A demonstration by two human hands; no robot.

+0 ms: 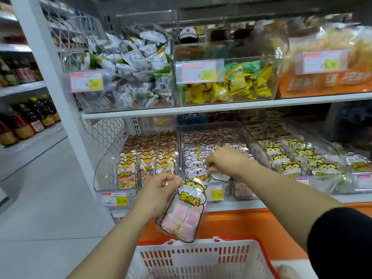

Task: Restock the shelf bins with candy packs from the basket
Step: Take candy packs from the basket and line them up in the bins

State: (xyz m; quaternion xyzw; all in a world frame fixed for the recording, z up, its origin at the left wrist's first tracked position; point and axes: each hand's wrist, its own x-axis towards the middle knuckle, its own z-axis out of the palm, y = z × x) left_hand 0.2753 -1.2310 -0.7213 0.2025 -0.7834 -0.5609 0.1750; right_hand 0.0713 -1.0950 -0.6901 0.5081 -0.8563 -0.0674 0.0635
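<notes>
Head view: at the left of the lower shelf (354, 198), a clear bin (104, 176) is filled with rows of orange-cat packs (148, 168). Just right of it, in front of the shelf edge, the left hand (159, 190) is raised. The top of a candy pack (184, 210) with pink contents is pinched between its thumb and curled fingers (170, 179). The pack hangs tilted, with its lower end just above the far rim of the red and white basket (201, 256) seen at the bottom. Behind the pack, the middle bin (211, 124) is stocked with rows of pale pink packs. The right hand (223, 162) is reached into it, and its fingers (210, 166) are curled round the clear top edge of a front pack (219, 176). Further right on the same shelf, yellow tiger packs (291, 168) are stood in rows.
</notes>
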